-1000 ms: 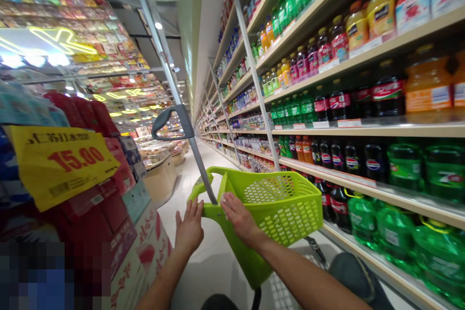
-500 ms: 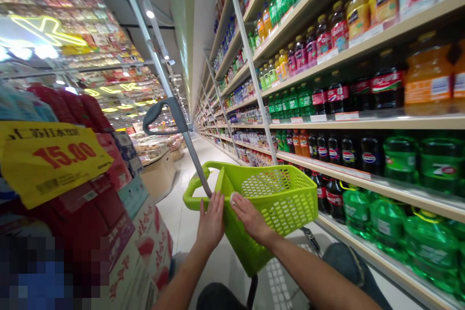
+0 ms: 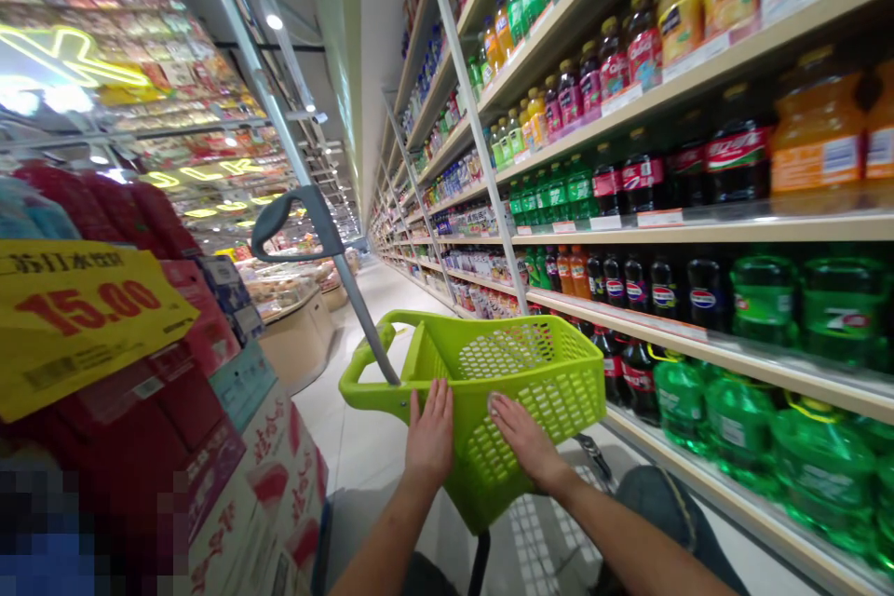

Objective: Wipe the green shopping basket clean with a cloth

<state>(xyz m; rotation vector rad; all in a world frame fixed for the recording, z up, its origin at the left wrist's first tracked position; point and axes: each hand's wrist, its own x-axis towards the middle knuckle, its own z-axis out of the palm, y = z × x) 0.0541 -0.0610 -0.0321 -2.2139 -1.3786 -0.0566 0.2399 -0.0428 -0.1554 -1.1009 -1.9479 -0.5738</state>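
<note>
A lime green plastic shopping basket (image 3: 537, 363) stands tilted in front of me in a supermarket aisle, with nothing visible inside. A grey pull handle (image 3: 307, 223) rises from its near end on a slanted bar. My left hand (image 3: 431, 433) lies flat against the basket's near wall, fingers stretched upward. My right hand (image 3: 521, 438) presses flat on the same wall a little to the right, fingers spread over the mesh. Neither hand holds anything.
Shelves of soft-drink bottles (image 3: 698, 289) run along the right side down the aisle. On the left stands a stack of red cartons (image 3: 230, 447) with a yellow price sign (image 3: 76, 317) reading 15.00. The pale floor (image 3: 391, 298) stretches ahead between them.
Both hands slid rightward along the basket's near end, from beside the handle bar onto the mesh wall. The view shifted slightly right.
</note>
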